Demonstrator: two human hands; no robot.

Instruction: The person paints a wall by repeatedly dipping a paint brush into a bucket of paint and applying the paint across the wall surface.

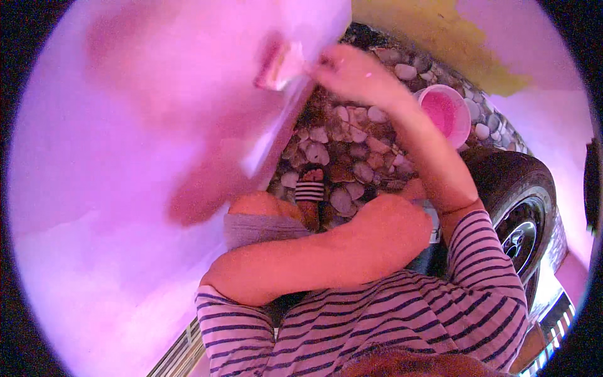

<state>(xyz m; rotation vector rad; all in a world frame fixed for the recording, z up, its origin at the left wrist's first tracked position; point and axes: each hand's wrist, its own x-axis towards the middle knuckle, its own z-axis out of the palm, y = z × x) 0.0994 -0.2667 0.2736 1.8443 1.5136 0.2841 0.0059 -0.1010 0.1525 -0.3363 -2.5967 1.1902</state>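
Right hand [352, 74] raised, arm reaching up from the lower right of the head view. Grip closed: fingers curled tight around the handle of a paintbrush [281, 66]. Only the end of the handle is hidden inside the fist; the brush head sticks out to the left of the knuckles.

Brush bristles lie against the pink wall [125, 157], at the wall's outer corner edge. Brush looks wet with pink paint, a bit blurred. The wall fills the whole left half of the view, its colour patchy, lighter and darker pink in broad areas.

Left hand not visible. Left forearm [326, 251] is folded across the body, elbow near the knee; it runs toward the right arm and the hand end is hidden behind it. Cannot tell whether that grip is open or closed, or whether it holds anything.

Pink bucket [447, 113] with pink paint inside stands on the ground just right of the right forearm, apart from the hand. Ground is set with rounded stones [352, 151]. A foot in a striped sandal [309, 188] rests on them. A car tyre [515, 207] sits at the right, close beside the person's striped sleeve [483, 251].
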